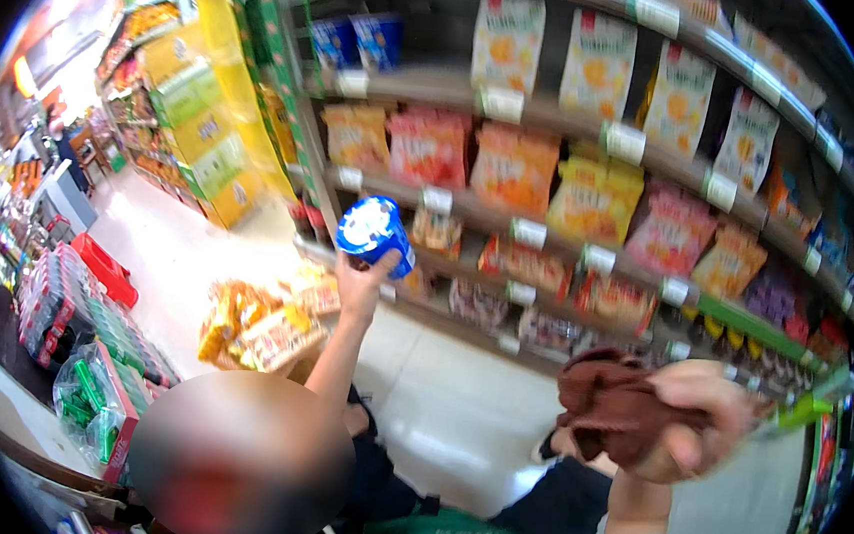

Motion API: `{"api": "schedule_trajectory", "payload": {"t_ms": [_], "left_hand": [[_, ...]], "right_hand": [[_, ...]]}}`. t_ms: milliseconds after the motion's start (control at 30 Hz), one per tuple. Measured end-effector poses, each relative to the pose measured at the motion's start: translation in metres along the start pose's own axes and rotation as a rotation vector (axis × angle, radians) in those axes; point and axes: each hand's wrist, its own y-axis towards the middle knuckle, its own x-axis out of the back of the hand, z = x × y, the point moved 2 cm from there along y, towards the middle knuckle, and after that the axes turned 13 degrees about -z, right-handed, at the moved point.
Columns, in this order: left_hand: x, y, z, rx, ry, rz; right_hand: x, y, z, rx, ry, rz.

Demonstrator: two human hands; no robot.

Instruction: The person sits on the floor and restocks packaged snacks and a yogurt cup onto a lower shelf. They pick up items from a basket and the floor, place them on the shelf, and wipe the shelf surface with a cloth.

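Note:
My left hand [366, 273] is closed around a blue cup-shaped snack tub [376, 229] with a shiny lid, raised in front of the shelf's left end. In my right hand [704, 421], at the lower right, is a crumpled dark brown cloth [604, 401]; the hand is somewhat blurred. Two similar blue tubs [376, 39] stand on an upper shelf at its left end. Right of them are white upright snack pouches [508, 44]. Orange, pink and yellow snack bags [596, 197] line the shelf below.
A box heaped with packaged snacks [264, 329] sits on the floor left of the shelves. Drink packs [66, 306], a red container [105, 269] and stacked yellow cartons [214, 152] are at left. A blurred oval covers part of the lower left. Shelf edges [533, 113] carry price tags.

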Motion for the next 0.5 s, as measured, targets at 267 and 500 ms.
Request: {"api": "schedule_trajectory", "payload": {"t_ms": [267,500], "left_hand": [[-0.133,0.141,-0.126,-0.436,0.129,0.045],[-0.2,0.197,-0.142,-0.61,0.611,-0.153]], "right_hand": [[-0.002,-0.235,-0.134,-1.367,-0.082,0.16],[-0.012,-0.28,-0.143,-1.412,-0.025,0.298]]}}
